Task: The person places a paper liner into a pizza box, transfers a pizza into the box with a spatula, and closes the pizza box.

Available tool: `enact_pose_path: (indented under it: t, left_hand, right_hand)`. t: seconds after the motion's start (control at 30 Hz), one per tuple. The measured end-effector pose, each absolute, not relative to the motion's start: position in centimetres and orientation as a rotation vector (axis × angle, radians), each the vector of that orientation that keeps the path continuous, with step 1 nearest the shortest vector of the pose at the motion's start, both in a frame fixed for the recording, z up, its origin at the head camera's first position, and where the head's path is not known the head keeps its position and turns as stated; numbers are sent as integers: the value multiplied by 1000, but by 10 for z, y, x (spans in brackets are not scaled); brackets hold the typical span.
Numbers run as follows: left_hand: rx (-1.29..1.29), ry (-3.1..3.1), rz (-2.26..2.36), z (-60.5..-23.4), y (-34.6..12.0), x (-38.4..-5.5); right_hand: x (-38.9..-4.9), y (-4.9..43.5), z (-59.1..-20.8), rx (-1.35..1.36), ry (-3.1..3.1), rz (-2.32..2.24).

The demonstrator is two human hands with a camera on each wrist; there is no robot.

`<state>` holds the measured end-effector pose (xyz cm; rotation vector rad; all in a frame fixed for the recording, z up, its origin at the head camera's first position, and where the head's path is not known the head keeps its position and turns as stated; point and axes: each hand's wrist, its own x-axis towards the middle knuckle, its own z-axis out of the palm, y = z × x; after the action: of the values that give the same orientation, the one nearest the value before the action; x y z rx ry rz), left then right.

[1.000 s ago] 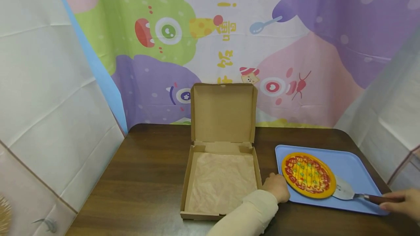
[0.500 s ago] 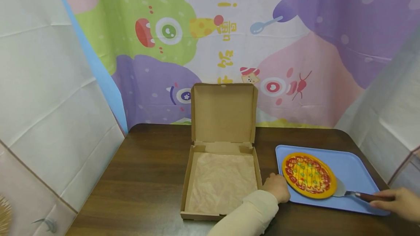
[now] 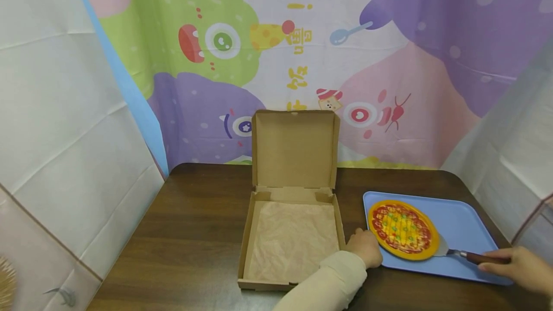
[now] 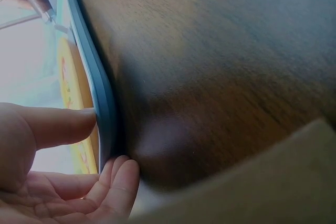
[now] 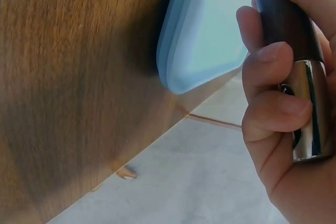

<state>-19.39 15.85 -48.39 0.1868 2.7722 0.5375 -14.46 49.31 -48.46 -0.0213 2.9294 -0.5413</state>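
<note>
On the blue tray (image 3: pixel 468 224) lies a round pizza (image 3: pixel 402 230) with an orange rim and red, yellow and green topping, close to the tray's left edge. My right hand (image 3: pixel 514 264) grips the dark handle of a pizza server (image 3: pixel 481 257). Its metal blade runs in under the pizza's right side, so the blade's tip is hidden. At the tray's near left corner, my left hand (image 3: pixel 365 247) pinches the rim. The left wrist view shows the thumb (image 4: pixel 68 126) on the upper side of the rim and the fingers (image 4: pixel 123 182) beneath it.
Left of my left forearm, a cardboard pizza box (image 3: pixel 244 253) stands with its lid (image 3: pixel 295 150) upright and brown paper (image 3: pixel 294 239) lining the base. Both sit on a dark wooden table (image 3: pixel 186 234). A cartoon-printed curtain (image 3: pixel 276 61) hangs behind the table.
My right hand has pushed the server leftward and farther under the pizza. The pizza has shifted slightly left on the tray. My left hand has stayed at the tray's corner.
</note>
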Motion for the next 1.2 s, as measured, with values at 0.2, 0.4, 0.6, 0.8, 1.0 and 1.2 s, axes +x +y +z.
enact_pose_path:
  t: [0.2,0.4,0.6,0.8,1.0,1.2]
  left_hand:
    - [189,2754,548,-485,159,-194]
    - [200,2755,542,-487,159,-196]
    - [191,2738,546,-485,159,-195]
    - [194,2743,541,-483,158,-194]
    - [195,2748,545,-482,157,-193]
    - [200,2749,535,-482,157,-193]
  right_hand:
    - [-145,491,-484,-57,2993,-516]
    - [-144,490,-486,-57,2982,-520]
    - [-148,488,-487,26,2912,-550]
    - [-148,484,-486,59,2890,-561]
    - [-148,482,-485,47,2894,-558]
    - [-151,479,-484,72,2880,-557]
